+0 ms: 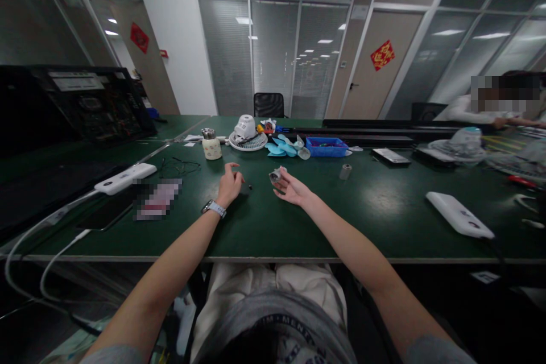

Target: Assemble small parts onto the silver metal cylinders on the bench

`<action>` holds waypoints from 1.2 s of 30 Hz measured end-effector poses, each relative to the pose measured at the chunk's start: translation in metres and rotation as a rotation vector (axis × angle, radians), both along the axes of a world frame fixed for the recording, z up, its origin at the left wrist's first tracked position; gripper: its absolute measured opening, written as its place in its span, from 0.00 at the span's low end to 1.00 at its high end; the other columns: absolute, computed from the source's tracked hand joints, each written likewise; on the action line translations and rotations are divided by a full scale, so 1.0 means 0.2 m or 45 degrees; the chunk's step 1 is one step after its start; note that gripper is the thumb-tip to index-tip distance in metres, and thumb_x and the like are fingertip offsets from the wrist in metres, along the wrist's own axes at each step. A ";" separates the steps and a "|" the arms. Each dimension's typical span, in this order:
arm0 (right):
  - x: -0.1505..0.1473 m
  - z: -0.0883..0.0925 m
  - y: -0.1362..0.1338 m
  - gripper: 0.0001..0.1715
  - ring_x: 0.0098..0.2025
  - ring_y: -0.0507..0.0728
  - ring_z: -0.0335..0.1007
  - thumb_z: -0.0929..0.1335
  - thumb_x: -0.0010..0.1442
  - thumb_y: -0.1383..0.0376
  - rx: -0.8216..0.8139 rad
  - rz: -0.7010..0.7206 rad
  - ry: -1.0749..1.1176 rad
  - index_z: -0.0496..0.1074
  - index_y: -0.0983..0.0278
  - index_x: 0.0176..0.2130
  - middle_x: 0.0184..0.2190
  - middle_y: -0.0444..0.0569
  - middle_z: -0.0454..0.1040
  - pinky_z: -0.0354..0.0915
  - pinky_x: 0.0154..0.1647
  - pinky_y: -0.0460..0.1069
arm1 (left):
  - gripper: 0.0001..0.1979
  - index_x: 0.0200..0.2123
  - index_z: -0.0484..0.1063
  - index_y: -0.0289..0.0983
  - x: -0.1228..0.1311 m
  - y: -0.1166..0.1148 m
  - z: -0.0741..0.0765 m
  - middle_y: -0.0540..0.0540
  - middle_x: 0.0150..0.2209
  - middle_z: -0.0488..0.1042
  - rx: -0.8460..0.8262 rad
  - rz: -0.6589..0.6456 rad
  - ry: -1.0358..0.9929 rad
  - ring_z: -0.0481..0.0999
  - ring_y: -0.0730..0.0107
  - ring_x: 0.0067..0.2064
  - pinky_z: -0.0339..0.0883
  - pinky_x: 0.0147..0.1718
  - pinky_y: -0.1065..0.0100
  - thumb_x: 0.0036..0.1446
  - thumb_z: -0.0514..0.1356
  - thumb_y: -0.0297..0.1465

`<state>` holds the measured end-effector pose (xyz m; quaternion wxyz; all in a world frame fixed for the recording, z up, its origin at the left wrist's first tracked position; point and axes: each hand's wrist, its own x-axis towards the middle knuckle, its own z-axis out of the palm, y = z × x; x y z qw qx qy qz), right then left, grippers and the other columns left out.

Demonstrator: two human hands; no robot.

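My right hand (pixel 290 186) is closed on a small grey metal part (pixel 276 175), held just above the green table (pixel 273 233). To its left, my left hand (pixel 231 185) has its fingers apart and slightly bent, with nothing seen between them; a watch is on that wrist. A tiny dark piece (pixel 250 186) lies on the table between the hands, nearer the left one. Farther right stands a small grey metal cylinder (pixel 345 171), touched by neither hand.
Behind the hands are a cream bottle (pixel 212 148), a white fan (pixel 247 139), light-blue fan blades (pixel 282 147) and a blue tray (pixel 326 147). White power banks (pixel 125 178) (pixel 459 215) lie at both sides. A person (pixel 464 109) sits at the far right.
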<state>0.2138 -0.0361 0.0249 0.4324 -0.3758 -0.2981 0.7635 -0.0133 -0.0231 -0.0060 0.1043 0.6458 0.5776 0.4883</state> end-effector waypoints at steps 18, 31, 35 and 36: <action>-0.01 -0.01 0.00 0.08 0.46 0.51 0.72 0.69 0.58 0.64 0.277 0.067 0.009 0.68 0.58 0.39 0.45 0.43 0.76 0.68 0.44 0.48 | 0.16 0.49 0.58 0.37 -0.01 0.01 -0.02 0.52 0.24 0.73 -0.002 -0.021 0.016 0.72 0.70 0.23 0.61 0.27 0.70 0.56 0.48 0.29; -0.04 -0.02 -0.03 0.17 0.40 0.55 0.76 0.73 0.48 0.73 0.379 0.014 -0.267 0.63 0.62 0.33 0.37 0.50 0.78 0.69 0.47 0.52 | 0.15 0.48 0.61 0.37 0.00 -0.01 0.00 0.52 0.23 0.72 -0.033 -0.024 0.044 0.71 0.69 0.23 0.61 0.28 0.70 0.56 0.48 0.29; -0.03 -0.05 -0.01 0.20 0.38 0.55 0.76 0.76 0.44 0.69 0.664 -0.080 -0.569 0.64 0.62 0.34 0.34 0.47 0.78 0.68 0.47 0.55 | 0.15 0.48 0.62 0.37 0.00 -0.01 0.00 0.52 0.23 0.72 -0.028 -0.024 0.051 0.72 0.69 0.24 0.61 0.28 0.70 0.56 0.48 0.28; -0.02 -0.07 -0.01 0.21 0.38 0.55 0.75 0.76 0.43 0.68 0.759 -0.108 -0.653 0.64 0.61 0.34 0.33 0.46 0.78 0.68 0.47 0.56 | 0.15 0.48 0.62 0.37 0.00 -0.01 0.00 0.52 0.23 0.72 -0.027 -0.026 0.053 0.72 0.69 0.24 0.61 0.28 0.70 0.56 0.48 0.28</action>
